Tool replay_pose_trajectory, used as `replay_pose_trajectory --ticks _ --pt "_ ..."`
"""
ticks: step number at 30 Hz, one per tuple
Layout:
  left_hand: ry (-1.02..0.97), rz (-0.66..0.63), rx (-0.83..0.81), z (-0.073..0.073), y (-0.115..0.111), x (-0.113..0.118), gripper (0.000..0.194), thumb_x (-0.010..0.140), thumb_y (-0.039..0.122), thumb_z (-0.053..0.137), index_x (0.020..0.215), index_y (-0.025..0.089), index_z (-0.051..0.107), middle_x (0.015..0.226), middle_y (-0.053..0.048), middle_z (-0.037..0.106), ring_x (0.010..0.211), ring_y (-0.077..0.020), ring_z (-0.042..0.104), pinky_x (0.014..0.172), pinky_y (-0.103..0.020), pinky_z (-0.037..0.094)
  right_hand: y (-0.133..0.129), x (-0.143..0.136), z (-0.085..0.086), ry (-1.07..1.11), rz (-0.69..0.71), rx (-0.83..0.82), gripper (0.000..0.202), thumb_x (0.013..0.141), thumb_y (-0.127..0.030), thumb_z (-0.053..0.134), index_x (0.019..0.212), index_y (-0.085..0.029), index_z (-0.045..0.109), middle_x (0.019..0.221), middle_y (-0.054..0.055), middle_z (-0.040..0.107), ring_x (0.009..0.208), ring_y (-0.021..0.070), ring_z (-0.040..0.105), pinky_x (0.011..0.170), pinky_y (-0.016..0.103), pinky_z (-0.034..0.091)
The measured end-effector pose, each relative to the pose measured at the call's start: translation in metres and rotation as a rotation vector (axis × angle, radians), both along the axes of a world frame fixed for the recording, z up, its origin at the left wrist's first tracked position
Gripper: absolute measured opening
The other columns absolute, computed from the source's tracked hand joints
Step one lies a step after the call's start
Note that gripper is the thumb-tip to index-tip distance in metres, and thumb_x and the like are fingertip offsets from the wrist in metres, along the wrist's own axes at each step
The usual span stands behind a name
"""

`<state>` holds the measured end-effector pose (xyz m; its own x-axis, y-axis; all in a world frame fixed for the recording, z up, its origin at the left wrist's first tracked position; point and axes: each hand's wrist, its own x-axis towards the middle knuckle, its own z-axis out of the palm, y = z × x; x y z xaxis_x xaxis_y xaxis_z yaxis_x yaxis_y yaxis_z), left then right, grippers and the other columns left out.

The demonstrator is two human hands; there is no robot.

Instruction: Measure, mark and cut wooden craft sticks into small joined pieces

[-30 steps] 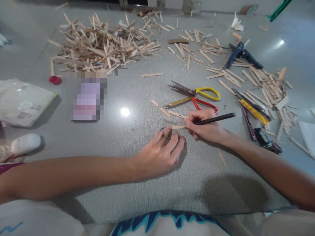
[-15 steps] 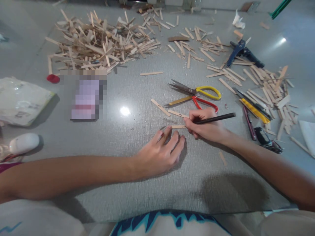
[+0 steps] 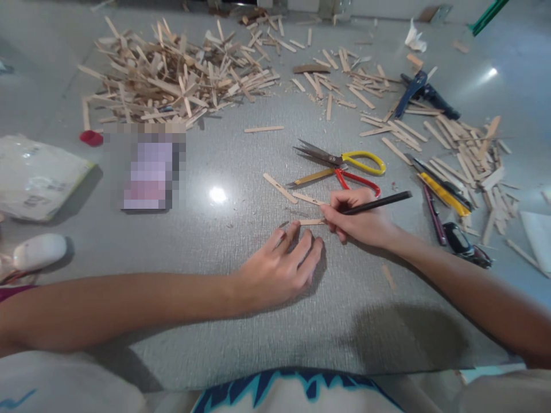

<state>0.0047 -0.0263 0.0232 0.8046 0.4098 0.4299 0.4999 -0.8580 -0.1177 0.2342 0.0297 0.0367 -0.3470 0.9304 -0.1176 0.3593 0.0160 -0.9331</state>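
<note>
In my right hand (image 3: 357, 217) is a slim black pen (image 3: 383, 202), pinched between thumb and fingers and slanting up to the right. Its tip is hidden at a small wooden craft stick (image 3: 310, 222) lying flat on the table. My left hand (image 3: 284, 261) rests with fingers spread, one fingertip on the stick's left end. Just beyond are two more sticks with dark marks, a tilted one (image 3: 279, 188) and another (image 3: 306, 198) partly behind my right hand. Scissors (image 3: 340, 159) with one yellow and one red handle lie blades apart, beside a thin yellowish pointed tool (image 3: 314, 177).
A big heap of wooden sticks (image 3: 172, 74) covers the back left. Loose sticks, a blue-handled tool (image 3: 411, 94), a yellow cutter (image 3: 445, 194) and dark glasses (image 3: 460, 241) lie rightward. At left are a blurred-out phone (image 3: 148, 172), a plastic packet (image 3: 38, 178) and a white mouse (image 3: 41, 251).
The pen's upper end has tipped up slightly while my right hand stays at the stick. My left hand has not visibly moved. The whole view has shifted a little.
</note>
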Motion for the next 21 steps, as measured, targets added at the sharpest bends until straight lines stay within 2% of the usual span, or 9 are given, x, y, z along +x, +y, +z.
replay_pose_trajectory --ticks 6,21 --pt "-0.005 -0.007 -0.006 -0.0004 0.0003 0.0003 0.036 0.108 0.016 0.043 0.124 0.002 0.072 0.112 -0.017 0.082 0.11 -0.0381 0.081 0.084 -0.043 0.06 0.0006 -0.0035 0.0003 0.014 -0.012 -0.031 0.053 0.093 -0.053 0.084 0.061 -0.021 0.057 0.047 -0.004 0.059 0.033 0.0079 0.051 0.034 0.02 0.036" --pt "0.008 -0.006 -0.006 -0.0006 -0.0001 -0.0008 0.034 0.108 0.016 0.046 0.126 0.001 0.071 0.111 -0.017 0.081 0.11 -0.0384 0.081 0.086 -0.044 0.058 -0.0001 -0.0031 0.0004 0.006 -0.02 -0.043 0.053 0.09 -0.055 0.086 0.059 -0.021 0.059 0.043 -0.005 0.055 0.032 0.0078 0.049 0.033 0.02 0.034"
